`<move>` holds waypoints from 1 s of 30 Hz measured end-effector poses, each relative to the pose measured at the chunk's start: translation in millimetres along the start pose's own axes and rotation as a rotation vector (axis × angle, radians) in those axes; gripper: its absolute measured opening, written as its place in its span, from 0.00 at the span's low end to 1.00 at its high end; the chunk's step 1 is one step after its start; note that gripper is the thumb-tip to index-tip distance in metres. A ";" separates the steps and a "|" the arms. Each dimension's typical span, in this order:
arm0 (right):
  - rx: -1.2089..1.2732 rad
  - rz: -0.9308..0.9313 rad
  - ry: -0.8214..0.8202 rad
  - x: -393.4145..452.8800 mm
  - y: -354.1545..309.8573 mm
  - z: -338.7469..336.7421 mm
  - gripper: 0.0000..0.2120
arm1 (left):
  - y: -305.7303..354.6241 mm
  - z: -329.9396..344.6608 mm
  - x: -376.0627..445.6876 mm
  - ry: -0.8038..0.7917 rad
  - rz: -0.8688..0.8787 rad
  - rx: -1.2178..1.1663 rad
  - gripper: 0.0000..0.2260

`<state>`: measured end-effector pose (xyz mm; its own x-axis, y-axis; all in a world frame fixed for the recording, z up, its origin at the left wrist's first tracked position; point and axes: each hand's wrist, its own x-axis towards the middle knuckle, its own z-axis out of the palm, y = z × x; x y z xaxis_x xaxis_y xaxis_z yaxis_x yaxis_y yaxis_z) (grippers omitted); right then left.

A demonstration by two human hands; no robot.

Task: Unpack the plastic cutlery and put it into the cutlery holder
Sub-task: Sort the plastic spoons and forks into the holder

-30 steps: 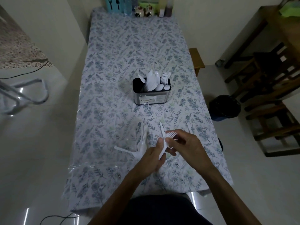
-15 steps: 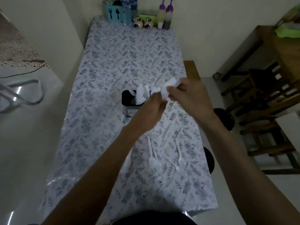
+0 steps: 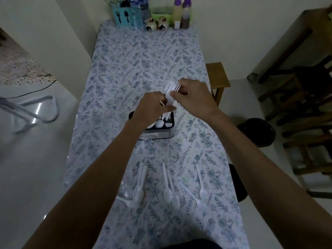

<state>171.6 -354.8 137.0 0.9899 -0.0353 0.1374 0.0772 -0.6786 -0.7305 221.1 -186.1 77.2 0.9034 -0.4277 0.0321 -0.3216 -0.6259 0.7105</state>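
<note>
We hold the bundle of white plastic forks at mid-frame, our left hand pinching its lower end and our right hand gripping its middle, tines up and long axis near vertical, directly above the black cutlery holder, which lies just below the left hand. Half a second ago the bundle sat lower against the holder; loose spoons wait on the surface at lower centre.

White plastic forks, glossy metal holder, glossy plastic-covered floral tablecloth.
</note>
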 end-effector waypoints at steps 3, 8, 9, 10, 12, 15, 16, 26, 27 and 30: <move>0.000 0.005 -0.019 2.8 8.9 10.5 0.14 | -5.4 9.1 -0.7 0.009 -0.050 -0.038 0.13; 0.005 -0.013 -0.045 8.1 16.9 21.0 0.11 | -15.8 17.6 -1.1 0.032 -0.075 -0.076 0.13; 0.002 -0.020 -0.048 8.9 17.5 21.8 0.11 | -16.4 18.3 -1.4 0.039 -0.083 -0.077 0.14; 0.000 -0.027 -0.049 9.6 18.1 22.1 0.11 | -16.5 18.6 -1.2 0.043 -0.089 -0.075 0.15; 0.004 -0.034 -0.043 11.5 18.7 21.5 0.11 | -14.8 17.7 0.3 0.050 -0.079 -0.065 0.15; 0.026 -0.032 -0.025 13.5 18.7 17.2 0.12 | -13.5 15.2 3.2 0.065 -0.032 -0.040 0.16; 0.032 -0.028 -0.021 13.7 18.9 16.2 0.12 | -13.3 15.4 4.3 0.062 -0.032 -0.033 0.16; 0.013 0.013 -0.108 -3.8 34.5 36.5 0.17 | -32.6 32.3 -10.1 0.188 0.017 0.177 0.22; 0.001 0.015 -0.115 -5.4 35.4 39.4 0.16 | -34.4 31.9 -11.0 0.198 0.032 0.161 0.20; -0.033 0.011 -0.115 -9.1 38.1 46.6 0.12 | -37.9 27.9 -13.0 0.165 0.064 0.162 0.18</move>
<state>171.1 -346.1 76.8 0.9979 0.0404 0.0509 0.0646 -0.7027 -0.7086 213.6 -175.0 30.2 0.9094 -0.3659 0.1976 -0.4092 -0.7029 0.5818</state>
